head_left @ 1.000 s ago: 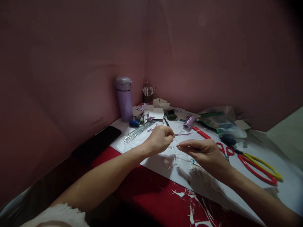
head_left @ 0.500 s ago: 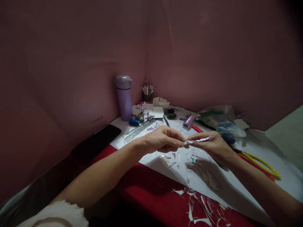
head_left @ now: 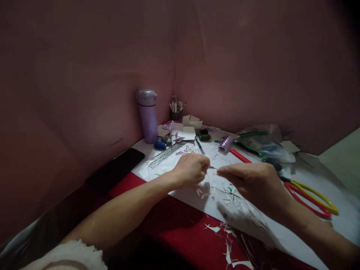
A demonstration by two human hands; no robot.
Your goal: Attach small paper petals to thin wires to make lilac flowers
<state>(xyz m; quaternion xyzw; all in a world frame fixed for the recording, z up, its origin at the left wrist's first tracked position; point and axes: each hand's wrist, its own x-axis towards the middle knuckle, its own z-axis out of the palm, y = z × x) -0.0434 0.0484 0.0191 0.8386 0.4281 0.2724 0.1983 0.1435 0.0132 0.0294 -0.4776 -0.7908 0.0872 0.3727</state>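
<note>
My left hand (head_left: 192, 168) is closed in a fist above the white paper (head_left: 284, 228), fingers curled towards the right. From its fingertips a small piece of shiny purple strip (head_left: 213, 167) shows in the gap between my hands; the rest is hidden. My right hand (head_left: 250, 178) is turned back-up, its fingers long and pressed together, with the tips close to that piece. What lies under the right fingers is out of sight. Purple looped wire shapes (head_left: 184, 150) and thin silver wires (head_left: 163, 156) lie beyond my left hand.
A purple tumbler (head_left: 148, 118), blue thread spool (head_left: 160, 145) and black phone (head_left: 115, 168) stand or lie left. At right are a purple roll (head_left: 225, 144), red-and-yellow-handled pliers (head_left: 312, 197), green-handled tool (head_left: 250, 148) and plastic bag (head_left: 272, 140). Paper scraps (head_left: 229, 251) litter the red cloth (head_left: 174, 232).
My right hand has turned over, hiding the purple strip that lay along its fingers. My left hand has gone from an extended pinch to a curled fist, and the fingertips are slightly apart.
</note>
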